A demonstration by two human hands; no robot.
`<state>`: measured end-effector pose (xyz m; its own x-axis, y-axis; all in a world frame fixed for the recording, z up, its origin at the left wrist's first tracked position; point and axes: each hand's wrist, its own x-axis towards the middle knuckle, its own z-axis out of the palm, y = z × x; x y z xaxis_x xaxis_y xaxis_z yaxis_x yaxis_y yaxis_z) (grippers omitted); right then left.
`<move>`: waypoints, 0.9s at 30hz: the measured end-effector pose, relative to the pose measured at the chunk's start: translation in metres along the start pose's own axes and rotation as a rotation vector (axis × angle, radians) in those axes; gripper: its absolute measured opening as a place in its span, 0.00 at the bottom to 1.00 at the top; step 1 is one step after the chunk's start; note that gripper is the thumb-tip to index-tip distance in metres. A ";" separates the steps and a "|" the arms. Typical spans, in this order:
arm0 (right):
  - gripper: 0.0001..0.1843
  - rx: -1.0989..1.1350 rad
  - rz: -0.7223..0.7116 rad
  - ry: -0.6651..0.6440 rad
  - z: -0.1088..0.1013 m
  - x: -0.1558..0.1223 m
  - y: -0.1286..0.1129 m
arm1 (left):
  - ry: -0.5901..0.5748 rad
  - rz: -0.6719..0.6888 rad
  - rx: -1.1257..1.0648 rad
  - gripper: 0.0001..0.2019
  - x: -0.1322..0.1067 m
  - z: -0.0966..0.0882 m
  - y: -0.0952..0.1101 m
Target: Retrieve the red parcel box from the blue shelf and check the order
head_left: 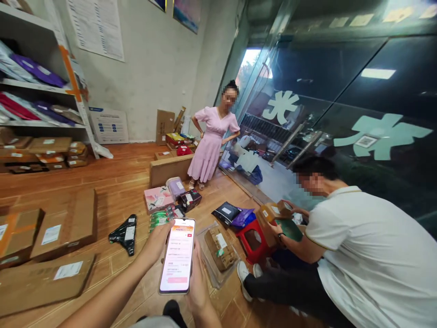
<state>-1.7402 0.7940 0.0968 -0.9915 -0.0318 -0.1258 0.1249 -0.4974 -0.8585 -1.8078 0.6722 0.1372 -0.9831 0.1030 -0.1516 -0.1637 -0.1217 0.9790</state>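
A smartphone [177, 259] with a lit white screen and an orange banner at its top is held upright in front of me. My left hand [160, 239] grips its upper left edge. Along its right edge lies my right hand [197, 269], closed around the side, with some fingers hidden behind the phone. Past the phone, a taped brown parcel [220, 248] with a white label rests on clear plastic on the floor. Green-and-clear packaged goods [159, 221] sit just beyond my left hand, and a black wrapped package [127, 233] lies to the left.
Large cardboard boxes [68, 218] cover the left floor beside a parcel shelf [34, 84]. A person in a white shirt [372, 246] bends over boxes near a red stool [251, 241]. Another person in a pink dress [210, 141] stands by the glass front [317, 82].
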 end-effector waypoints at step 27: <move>0.39 -0.135 0.166 -0.189 -0.005 0.090 -0.016 | -0.277 -0.331 -0.535 0.55 -0.007 -0.017 -0.017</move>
<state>-1.8314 0.8036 0.0971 -0.9444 -0.2706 -0.1865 0.2774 -0.3522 -0.8939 -1.7996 0.6573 0.1193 -0.8288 0.4585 -0.3206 -0.5396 -0.5038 0.6746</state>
